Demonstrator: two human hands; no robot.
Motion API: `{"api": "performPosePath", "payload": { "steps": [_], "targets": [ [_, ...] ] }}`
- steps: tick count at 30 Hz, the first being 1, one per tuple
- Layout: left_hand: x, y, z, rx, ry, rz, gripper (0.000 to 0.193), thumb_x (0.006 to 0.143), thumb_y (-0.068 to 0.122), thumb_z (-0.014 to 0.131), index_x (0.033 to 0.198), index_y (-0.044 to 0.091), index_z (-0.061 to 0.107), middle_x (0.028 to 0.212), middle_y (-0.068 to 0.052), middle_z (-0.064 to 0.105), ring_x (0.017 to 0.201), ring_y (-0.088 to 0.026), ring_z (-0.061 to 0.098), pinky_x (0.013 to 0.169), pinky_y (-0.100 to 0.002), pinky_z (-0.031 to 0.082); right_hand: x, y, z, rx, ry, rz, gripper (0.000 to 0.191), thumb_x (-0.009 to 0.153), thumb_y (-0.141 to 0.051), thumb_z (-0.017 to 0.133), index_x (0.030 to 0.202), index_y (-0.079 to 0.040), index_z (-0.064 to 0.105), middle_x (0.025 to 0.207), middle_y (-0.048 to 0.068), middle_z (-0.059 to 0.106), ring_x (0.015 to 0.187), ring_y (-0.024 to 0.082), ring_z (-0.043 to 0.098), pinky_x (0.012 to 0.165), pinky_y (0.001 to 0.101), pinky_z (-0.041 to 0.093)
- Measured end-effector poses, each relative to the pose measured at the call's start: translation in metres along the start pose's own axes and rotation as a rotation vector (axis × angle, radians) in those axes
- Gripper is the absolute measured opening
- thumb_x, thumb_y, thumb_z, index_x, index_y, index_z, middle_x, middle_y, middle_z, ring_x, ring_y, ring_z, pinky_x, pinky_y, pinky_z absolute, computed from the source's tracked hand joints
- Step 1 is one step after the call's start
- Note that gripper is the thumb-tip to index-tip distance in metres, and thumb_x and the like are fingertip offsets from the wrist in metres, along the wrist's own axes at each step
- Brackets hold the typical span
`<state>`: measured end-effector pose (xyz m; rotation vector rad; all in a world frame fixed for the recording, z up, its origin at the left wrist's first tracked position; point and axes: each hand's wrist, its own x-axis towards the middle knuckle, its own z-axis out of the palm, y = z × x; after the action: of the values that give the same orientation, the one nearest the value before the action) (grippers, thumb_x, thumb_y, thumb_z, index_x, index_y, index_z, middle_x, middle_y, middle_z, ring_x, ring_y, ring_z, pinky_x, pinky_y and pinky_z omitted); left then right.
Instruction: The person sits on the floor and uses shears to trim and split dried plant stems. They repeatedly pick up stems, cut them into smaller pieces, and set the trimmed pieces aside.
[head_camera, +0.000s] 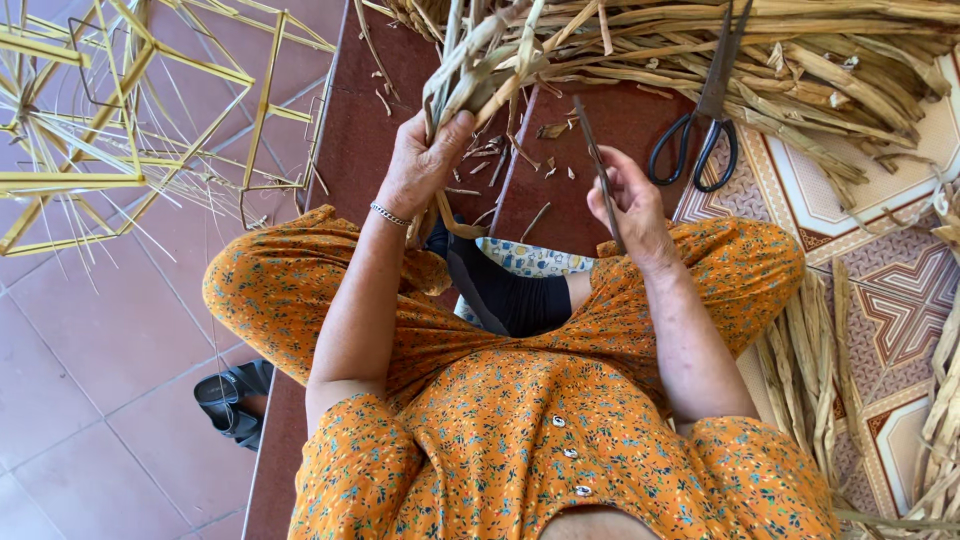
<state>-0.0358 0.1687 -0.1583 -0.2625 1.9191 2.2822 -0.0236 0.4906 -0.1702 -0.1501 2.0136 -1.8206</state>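
My left hand (420, 160) grips a bunch of dried plant stalks (478, 62) near their lower ends, holding them upright over a dark red board (350, 140). A thin bracelet circles that wrist. My right hand (632, 205) holds a slim dark blade-like tool (592, 150), tip pointing up toward the bunch. Both hands hover above my lap, which is covered by an orange flowered dress (520, 420). Small stalk scraps (500, 150) lie on the board between the hands.
Black-handled scissors (705, 120) lie to the right of the board. A heap of dried stalks (800, 60) fills the top right, and more bundles (810, 370) lie at right on patterned tiles. A yellow stick frame (130, 120) stands at left. A black sandal (232, 400) sits at lower left.
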Motion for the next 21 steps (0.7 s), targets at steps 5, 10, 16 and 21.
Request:
{"api": "performPosePath", "payload": {
  "steps": [5, 10, 16, 21],
  "targets": [
    [-0.005, 0.005, 0.015, 0.138, -0.049, 0.128, 0.033, 0.106, 0.029, 0.071, 0.129, 0.005, 0.069, 0.103, 0.007, 0.069, 0.089, -0.002, 0.057, 0.077, -0.021, 0.051, 0.003, -0.046, 0.020, -0.143, -0.092, -0.322, 0.089, 0.100, -0.072, 0.055, 0.160, -0.008, 0.044, 0.104, -0.002, 0.054, 0.088, 0.005, 0.051, 0.073, 0.0216, 0.049],
    [-0.014, 0.014, 0.026, 0.272, -0.063, 0.094, 0.034, 0.104, 0.028, 0.070, 0.129, 0.006, 0.068, 0.103, 0.005, 0.072, 0.091, -0.004, 0.060, 0.080, -0.024, 0.053, 0.013, -0.084, 0.027, -0.263, -0.037, -0.370, 0.086, 0.103, -0.072, 0.054, 0.157, -0.004, 0.047, 0.099, 0.000, 0.053, 0.086, 0.008, 0.051, 0.075, 0.0238, 0.046],
    [-0.014, 0.024, 0.030, 0.369, -0.086, 0.100, 0.036, 0.104, 0.031, 0.069, 0.131, 0.008, 0.067, 0.101, 0.002, 0.075, 0.090, -0.005, 0.061, 0.081, -0.027, 0.055, 0.013, -0.101, 0.031, -0.414, 0.067, -0.452, 0.076, 0.105, -0.062, 0.059, 0.149, -0.001, 0.054, 0.082, -0.001, 0.053, 0.074, 0.009, 0.055, 0.069, 0.0268, 0.048],
    [-0.015, 0.027, 0.033, 0.445, -0.073, 0.077, 0.041, 0.102, 0.036, 0.069, 0.133, 0.009, 0.066, 0.098, 0.000, 0.075, 0.087, -0.005, 0.062, 0.079, -0.027, 0.055, 0.012, -0.092, 0.028, -0.461, 0.074, -0.464, 0.064, 0.111, -0.056, 0.055, 0.142, 0.000, 0.059, 0.072, -0.002, 0.053, 0.064, 0.009, 0.058, 0.062, 0.0293, 0.048]
  ]
}}
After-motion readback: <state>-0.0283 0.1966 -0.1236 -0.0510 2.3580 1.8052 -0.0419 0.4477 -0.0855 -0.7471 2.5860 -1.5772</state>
